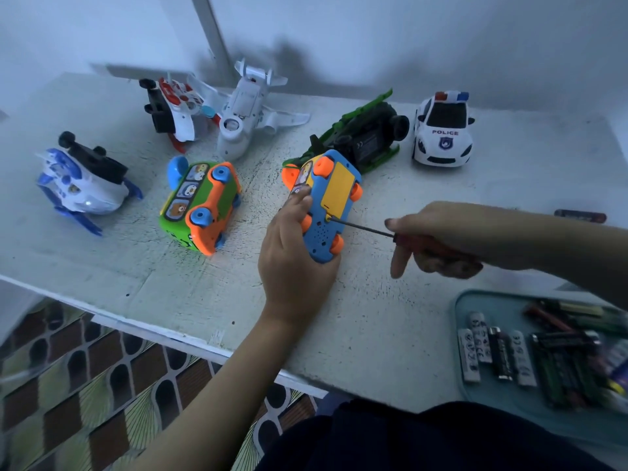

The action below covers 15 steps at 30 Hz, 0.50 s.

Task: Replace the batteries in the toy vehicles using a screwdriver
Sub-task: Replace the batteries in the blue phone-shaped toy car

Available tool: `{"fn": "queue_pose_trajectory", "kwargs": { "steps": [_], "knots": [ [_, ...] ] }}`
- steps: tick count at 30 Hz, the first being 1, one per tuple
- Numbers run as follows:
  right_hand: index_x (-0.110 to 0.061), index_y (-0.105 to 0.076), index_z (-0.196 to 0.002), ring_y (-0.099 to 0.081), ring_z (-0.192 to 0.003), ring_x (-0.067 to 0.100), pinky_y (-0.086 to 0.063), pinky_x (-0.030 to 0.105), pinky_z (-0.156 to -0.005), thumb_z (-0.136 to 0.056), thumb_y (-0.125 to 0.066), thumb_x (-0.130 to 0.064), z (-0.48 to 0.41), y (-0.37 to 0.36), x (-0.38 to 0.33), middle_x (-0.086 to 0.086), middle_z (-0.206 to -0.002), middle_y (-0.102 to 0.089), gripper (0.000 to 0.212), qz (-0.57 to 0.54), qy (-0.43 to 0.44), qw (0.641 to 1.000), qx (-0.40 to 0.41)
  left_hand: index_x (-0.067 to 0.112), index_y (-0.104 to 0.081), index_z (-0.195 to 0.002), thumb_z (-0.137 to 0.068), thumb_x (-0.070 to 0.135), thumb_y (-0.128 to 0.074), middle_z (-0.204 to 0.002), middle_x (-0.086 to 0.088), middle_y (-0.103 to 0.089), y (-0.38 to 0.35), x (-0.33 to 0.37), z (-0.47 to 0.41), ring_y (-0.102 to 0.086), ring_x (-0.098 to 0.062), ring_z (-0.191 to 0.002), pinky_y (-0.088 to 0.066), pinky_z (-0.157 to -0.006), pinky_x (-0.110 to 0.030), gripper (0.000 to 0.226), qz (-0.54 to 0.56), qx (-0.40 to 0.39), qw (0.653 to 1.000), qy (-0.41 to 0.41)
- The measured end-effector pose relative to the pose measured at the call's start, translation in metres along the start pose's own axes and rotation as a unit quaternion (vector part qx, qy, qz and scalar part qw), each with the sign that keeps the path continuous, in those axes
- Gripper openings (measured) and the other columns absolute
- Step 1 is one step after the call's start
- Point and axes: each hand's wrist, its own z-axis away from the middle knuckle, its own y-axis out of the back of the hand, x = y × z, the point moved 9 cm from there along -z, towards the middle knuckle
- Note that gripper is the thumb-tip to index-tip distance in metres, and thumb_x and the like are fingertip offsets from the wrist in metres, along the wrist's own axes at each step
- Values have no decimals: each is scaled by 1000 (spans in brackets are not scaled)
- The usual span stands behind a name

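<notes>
My left hand (294, 260) grips a blue toy bus (328, 205) with orange wheels, tipped on its side so its underside faces me. A yellow battery cover (337, 188) sits closed on that underside. My right hand (441, 237) holds a screwdriver (365, 227) by its dark red handle, index finger pointing down. The thin shaft's tip rests at the screw just below the yellow cover. A teal tray (482, 397) at the lower right holds several loose batteries (499, 356).
On the white table (153, 277) lie a green and orange toy bus (200, 205), a blue and white helicopter (81, 185), a red and white helicopter (173, 108), a white plane (244, 110), a green vehicle (365, 137) and a police car (443, 129). A dark object (579, 216) lies at the right edge.
</notes>
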Motion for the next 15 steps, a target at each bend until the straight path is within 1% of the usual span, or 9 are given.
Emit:
{"fn": "queue_pose_trajectory", "kwargs": {
  "steps": [1,3,5,6,8,11,13,15],
  "knots": [
    [0,-67,-77,-28,-30,8,-20,14,-33,-94,-42,-42,1,-9,5,-1,-46,-39,51,-87,-25,994,-61,13,-42,-120,-64,11,-84,-124,-12,-63,0,0,0,-62,-25,-108,-51,-81,-27,69,1,-1,1000,-2],
    [-4,-60,-64,-24,-27,4,-15,10,-29,-86,-47,-36,6,-23,9,-3,-45,-32,40,-242,-66,958,-139,13,-43,-119,-64,10,-83,-124,-11,-63,-1,3,1,-60,-24,-108,-53,-81,-30,69,0,-1,1000,-10],
    [-8,-53,-58,-26,-25,1,-16,9,-24,-81,-51,-30,7,-29,7,-5,-42,-33,32,-335,-84,925,-161,13,-43,-119,-63,9,-83,-124,-11,-63,-1,3,1,-59,-23,-108,-54,-80,-33,69,2,-1,1000,-11],
    [-9,-51,-59,-28,-25,1,-19,9,-24,-79,-52,-29,7,-30,7,-5,-42,-35,29,-349,-85,920,-159,13,-43,-119,-63,8,-84,-125,-11,-63,-1,3,1,-59,-23,-108,-55,-79,-34,70,4,-1,1000,-9],
    [-10,-50,-63,-33,-28,1,-24,9,-25,-77,-55,-28,6,-32,6,-5,-44,-40,23,-329,-78,930,-143,14,-43,-119,-63,7,-84,-125,-10,-63,0,1,1,-59,-23,-109,-55,-79,-34,70,7,-1,1000,-2],
    [-11,-49,-67,-36,-31,2,-26,11,-28,-77,-58,-30,4,-27,6,-5,-46,-43,24,-261,-56,958,-102,14,-43,-118,-62,6,-84,-125,-9,-63,-1,1,0,-58,-22,-111,-54,-81,-33,69,9,-3,1000,-6],
    [-8,-54,-67,-38,-33,6,-28,14,-31,-86,-60,-28,4,-13,3,-2,-46,-47,28,-162,-14,986,-31,13,-44,-117,-63,5,-84,-125,-10,-63,-2,2,1,-56,-21,-114,-53,-84,-31,68,11,-4,1000,-14],
    [-4,-59,-65,-42,-34,9,-32,18,-34,-90,-61,-27,7,4,-7,0,-46,-53,34,-46,55,996,59,13,-44,-117,-63,4,-84,-125,-10,-62,-3,3,1,-54,-20,-115,-52,-86,-31,67,12,-5,1000,-18]
  ]
}}
